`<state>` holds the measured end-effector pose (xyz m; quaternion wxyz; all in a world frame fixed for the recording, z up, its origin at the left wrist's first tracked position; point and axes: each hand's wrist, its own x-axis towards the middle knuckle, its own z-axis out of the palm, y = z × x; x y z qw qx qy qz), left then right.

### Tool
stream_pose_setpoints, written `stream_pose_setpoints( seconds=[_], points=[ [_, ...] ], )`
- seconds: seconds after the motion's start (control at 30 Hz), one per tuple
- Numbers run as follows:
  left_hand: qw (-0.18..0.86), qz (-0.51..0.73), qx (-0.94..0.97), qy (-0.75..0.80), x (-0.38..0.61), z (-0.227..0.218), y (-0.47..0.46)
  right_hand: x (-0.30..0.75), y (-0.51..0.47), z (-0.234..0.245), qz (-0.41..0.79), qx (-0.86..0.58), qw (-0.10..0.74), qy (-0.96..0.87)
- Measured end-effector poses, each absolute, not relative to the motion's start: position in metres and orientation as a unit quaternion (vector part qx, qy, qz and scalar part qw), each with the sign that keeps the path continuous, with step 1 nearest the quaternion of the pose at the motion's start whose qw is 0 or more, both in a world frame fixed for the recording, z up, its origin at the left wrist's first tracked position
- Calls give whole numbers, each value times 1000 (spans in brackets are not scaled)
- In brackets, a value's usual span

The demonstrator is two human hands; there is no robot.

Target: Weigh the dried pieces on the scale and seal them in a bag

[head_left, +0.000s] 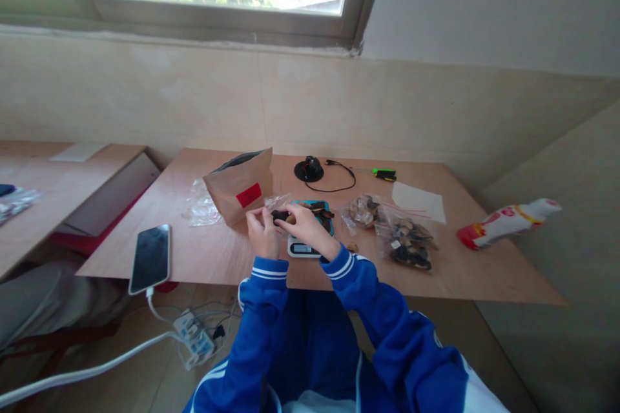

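here we are, both hands coming together just in from the middle of the bench's (217, 258) near edge, and a small dark piece (279, 215) is sitting right between them. the left hand (263, 235) is gripping at its left end with bent fingertips; the right hand (306, 226) is reaching across from the other side and pinching the right end. so neither is winning on nearness: the fingertips of both are touching it. its long axis, as far as so small a shape is showing, is running roughly side to side, along the near edge rather than toward the far one.

now look at the surroundings. the white scale (303, 250) is lying just to the right of the piece and closer to the near edge, with the right hand and wrist passing over it, so that hand is the nearer one there. a blue tray (331, 227) is resting on the scale, holding dark dried pieces (317, 208) beyond the right hand. over toward the left edge, the brown paper bag (245, 186) is standing just beyond the left hand, leaning a little.
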<state>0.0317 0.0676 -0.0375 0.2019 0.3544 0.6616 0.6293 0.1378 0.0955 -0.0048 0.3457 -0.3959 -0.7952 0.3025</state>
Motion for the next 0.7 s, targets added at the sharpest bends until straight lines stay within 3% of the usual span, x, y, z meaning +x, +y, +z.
stream_pose_setpoints(
  seconds=[0.1,0.3,0.53,0.7],
  points=[
    [203,647,354,643,33,-39,67,129,95,4,275,-359,336,-826],
    [187,674,304,647,17,-44,68,171,102,-1,181,-374,423,-806],
    [187,679,282,652,8,-38,61,221,120,-86,98,-546,239,-797],
    [205,678,295,642,11,-39,58,212,128,-104,89,-555,265,-783]
  ],
)
